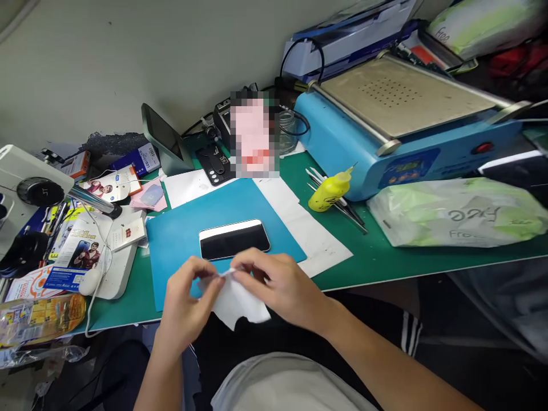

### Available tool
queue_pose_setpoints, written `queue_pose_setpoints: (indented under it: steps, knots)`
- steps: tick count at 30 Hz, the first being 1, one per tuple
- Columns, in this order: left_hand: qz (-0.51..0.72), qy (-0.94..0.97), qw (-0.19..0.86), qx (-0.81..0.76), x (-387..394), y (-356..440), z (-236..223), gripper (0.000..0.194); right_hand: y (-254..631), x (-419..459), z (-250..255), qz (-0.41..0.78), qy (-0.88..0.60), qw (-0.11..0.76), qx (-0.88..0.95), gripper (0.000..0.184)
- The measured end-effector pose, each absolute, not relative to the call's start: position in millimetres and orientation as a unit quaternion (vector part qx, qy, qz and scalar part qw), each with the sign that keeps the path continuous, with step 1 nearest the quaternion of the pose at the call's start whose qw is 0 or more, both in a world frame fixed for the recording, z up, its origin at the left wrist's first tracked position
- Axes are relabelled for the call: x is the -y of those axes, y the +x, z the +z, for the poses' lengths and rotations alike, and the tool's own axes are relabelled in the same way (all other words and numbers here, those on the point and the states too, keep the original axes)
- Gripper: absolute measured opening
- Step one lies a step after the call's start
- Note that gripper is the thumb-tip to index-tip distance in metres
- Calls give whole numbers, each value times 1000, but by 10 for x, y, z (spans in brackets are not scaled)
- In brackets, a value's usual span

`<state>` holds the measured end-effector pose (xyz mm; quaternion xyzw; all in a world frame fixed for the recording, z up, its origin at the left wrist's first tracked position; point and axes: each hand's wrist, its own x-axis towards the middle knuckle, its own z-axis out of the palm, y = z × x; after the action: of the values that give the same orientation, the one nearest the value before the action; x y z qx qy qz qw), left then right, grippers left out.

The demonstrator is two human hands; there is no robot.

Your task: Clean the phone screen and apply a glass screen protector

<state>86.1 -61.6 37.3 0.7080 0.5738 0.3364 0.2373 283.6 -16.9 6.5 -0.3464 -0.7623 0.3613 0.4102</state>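
Observation:
A piece of white tissue is pinched between my two hands at the table's front edge. The fingertips of my left hand close on its upper left part. My right hand grips the tissue close beside them, thumb against forefinger. Its lower part hangs down over my lap, with a ragged, notched bottom edge. Just beyond my fingers a smartphone with a dark screen and pale rim lies flat on the blue mat. Neither hand touches the phone.
A blue heating-plate machine stands at the back right. Before it lie a yellow bottle, several tweezers and a tissue pack. Leftward are a white microscope stand, boxes and a plastic bottle. A small screen stands behind.

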Motion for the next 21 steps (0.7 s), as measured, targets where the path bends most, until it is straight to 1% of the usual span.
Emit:
queue_pose_setpoints:
  steps: [2, 4, 7, 11, 14, 17, 21]
  knots:
    - [282, 729, 188, -594, 414, 829, 332, 3, 2794, 21, 32, 285, -386, 380, 791, 9]
    - [267, 736, 163, -601, 232, 783, 309, 13, 2778, -129, 1, 234, -411, 370, 800, 14]
    - [270, 736, 117, -609, 170, 756, 314, 23, 2862, -267, -14, 194, -415, 372, 807, 23]
    - [245, 778, 72, -574, 391, 946, 239, 33, 3071, -270, 19, 186, -394, 369, 821, 20]
    - [146, 822, 71, -545, 441, 1166, 95, 47, 3100, -200, 75, 191, -365, 387, 825, 17]
    - [55, 823, 91, -557, 304, 1261, 10, 59, 3024, -112, 116, 204, -320, 416, 826, 14]
    - [0, 833, 124, -539, 143, 1154, 106, 67, 3024, -82, 110, 201, -289, 424, 834, 13]
